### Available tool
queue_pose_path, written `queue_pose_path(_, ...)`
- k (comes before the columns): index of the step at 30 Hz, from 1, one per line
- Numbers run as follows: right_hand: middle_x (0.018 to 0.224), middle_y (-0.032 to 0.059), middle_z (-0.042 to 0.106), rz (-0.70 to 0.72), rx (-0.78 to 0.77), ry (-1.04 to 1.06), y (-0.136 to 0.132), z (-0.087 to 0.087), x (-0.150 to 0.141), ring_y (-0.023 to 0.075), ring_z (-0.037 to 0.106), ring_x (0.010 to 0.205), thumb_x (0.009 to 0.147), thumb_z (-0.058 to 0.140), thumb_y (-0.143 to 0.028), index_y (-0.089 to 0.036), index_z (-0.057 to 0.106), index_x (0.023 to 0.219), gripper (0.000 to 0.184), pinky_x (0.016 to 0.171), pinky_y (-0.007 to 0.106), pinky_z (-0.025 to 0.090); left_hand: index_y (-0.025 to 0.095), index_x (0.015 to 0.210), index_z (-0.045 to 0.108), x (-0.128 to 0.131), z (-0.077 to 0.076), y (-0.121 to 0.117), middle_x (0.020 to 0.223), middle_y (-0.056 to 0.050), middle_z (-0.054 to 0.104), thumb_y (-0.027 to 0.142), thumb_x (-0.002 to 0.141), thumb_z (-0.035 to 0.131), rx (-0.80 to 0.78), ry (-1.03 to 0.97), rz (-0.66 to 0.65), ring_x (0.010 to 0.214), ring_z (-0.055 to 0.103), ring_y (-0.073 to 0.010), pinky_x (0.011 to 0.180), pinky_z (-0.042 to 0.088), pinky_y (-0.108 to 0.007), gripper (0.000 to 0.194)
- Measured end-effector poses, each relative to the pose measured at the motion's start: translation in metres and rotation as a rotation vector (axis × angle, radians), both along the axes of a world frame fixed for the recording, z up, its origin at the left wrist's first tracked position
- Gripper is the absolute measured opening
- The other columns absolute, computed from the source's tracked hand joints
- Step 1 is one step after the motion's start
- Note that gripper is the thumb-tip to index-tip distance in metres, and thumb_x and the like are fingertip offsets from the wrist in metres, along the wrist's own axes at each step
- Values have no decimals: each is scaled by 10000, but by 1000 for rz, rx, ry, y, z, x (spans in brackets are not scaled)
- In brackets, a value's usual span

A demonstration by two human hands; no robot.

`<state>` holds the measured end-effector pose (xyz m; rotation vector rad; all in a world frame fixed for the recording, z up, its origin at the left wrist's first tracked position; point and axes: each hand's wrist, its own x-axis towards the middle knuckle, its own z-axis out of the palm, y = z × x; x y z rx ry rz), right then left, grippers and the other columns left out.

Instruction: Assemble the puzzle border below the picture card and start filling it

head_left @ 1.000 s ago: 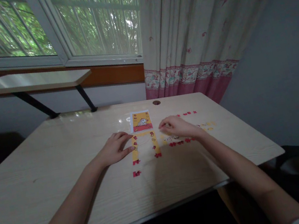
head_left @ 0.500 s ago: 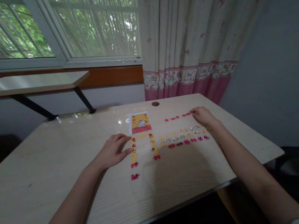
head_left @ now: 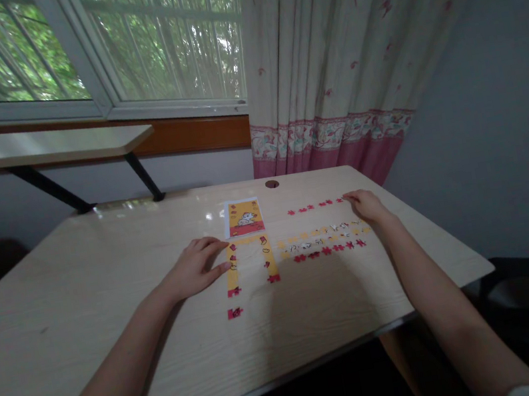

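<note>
My left hand (head_left: 198, 268) rests on the table with thumb and fingers apart, its tips at the left strip of a partly joined jigsaw frame (head_left: 268, 261) with yellow sides and red lower corners. A loose red jigsaw piece (head_left: 234, 313) lies below that strip. At the far right, my right hand (head_left: 366, 205) has its fingers pinched at the red jigsaw piece (head_left: 340, 199) ending a row of red pieces (head_left: 310, 207). Nearer me lie rows of yellow and white pieces (head_left: 320, 241) and a row of red ones (head_left: 327, 251).
Above the jigsaw frame lies a picture card (head_left: 246, 217) with a white animal on yellow and red. A round cable hole (head_left: 272, 184) is near the table's back edge. A raised shelf (head_left: 43, 147) stands at back left, and a curtain (head_left: 316, 81) hangs behind.
My right hand has shifted slightly right, and the end red piece now shows apart from its neighbours. The left hand keeps its place at the frame. The view has turned a little.
</note>
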<state>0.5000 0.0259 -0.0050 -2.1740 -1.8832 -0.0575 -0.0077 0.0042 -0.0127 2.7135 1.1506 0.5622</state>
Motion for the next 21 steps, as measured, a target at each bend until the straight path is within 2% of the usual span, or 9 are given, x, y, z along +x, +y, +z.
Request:
queue_pose_path(7, 1227, 87, 639, 25, -12, -4, 2, 1, -6, 226, 566, 1110, 943, 380, -277, -242, 645, 1208, 376, 951, 320, 408, 165, 1206, 595, -1, 0, 0, 1182, -142, 579, 580, 864, 485, -2, 16, -3, 1070, 534, -299, 944, 418, -450, 549)
queue_pose_path(15, 1237, 87, 612, 198, -56, -110, 7, 0, -33, 228, 533, 1075, 948, 354, -229, -263, 595, 1270, 404, 945, 338, 362, 158, 1205, 590, 0, 1, 0, 1182, -147, 577, 601, 861, 470, 0, 28, -1, 1070, 534, -303, 942, 422, -462, 574)
queue_pose_path(18, 1252, 100, 586, 222, -69, -166, 7, 1, -44, 250, 508, 1064, 945, 379, -268, -270, 558, 1312, 408, 915, 353, 360, 151, 1196, 598, 0, 1, -1, 1170, -153, 581, 609, 861, 458, 10, 22, -1, 1071, 535, -307, 939, 426, -461, 584)
queue_pose_path(21, 1223, 100, 587, 265, -88, -193, 6, 5, -52, 267, 490, 1043, 935, 421, -343, -298, 600, 1265, 378, 891, 370, 357, 164, 1202, 596, 1, 2, -1, 1167, -147, 582, 609, 866, 449, 15, 23, -1, 1073, 533, -304, 942, 424, -461, 577)
